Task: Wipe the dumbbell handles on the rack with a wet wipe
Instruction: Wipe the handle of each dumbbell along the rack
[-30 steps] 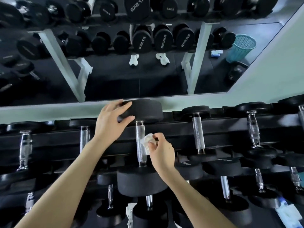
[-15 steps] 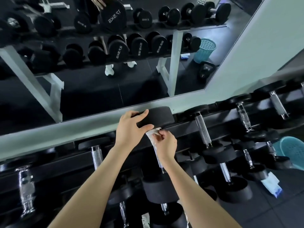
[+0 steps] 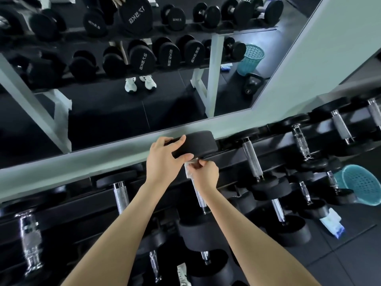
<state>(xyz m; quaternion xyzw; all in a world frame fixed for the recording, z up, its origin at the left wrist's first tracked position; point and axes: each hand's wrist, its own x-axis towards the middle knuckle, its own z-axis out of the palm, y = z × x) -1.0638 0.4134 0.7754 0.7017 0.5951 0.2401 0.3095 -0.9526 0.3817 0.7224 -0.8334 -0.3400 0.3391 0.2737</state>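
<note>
A large black dumbbell lies on the top tier of the black rack [image 3: 86, 205], its far head [image 3: 198, 142] near the wall and its near head [image 3: 201, 234] toward me. My left hand [image 3: 165, 159] grips the far head from the left side. My right hand [image 3: 205, 174] pinches a white wet wipe [image 3: 188, 169] against the upper end of the chrome handle [image 3: 199, 196], just below the far head. The lower part of the handle shows bare below my wrist.
More dumbbells with chrome handles [image 3: 252, 159] fill the rack on both sides and on lower tiers. A teal basket [image 3: 359, 185] and a wipe packet [image 3: 333, 223] lie on the floor at right. A wall mirror [image 3: 123, 112] stands behind the rack.
My right hand slid the wipe up the handle from its middle to its top end. My view swung left and tilted, so the basket and packet came into sight at right.
</note>
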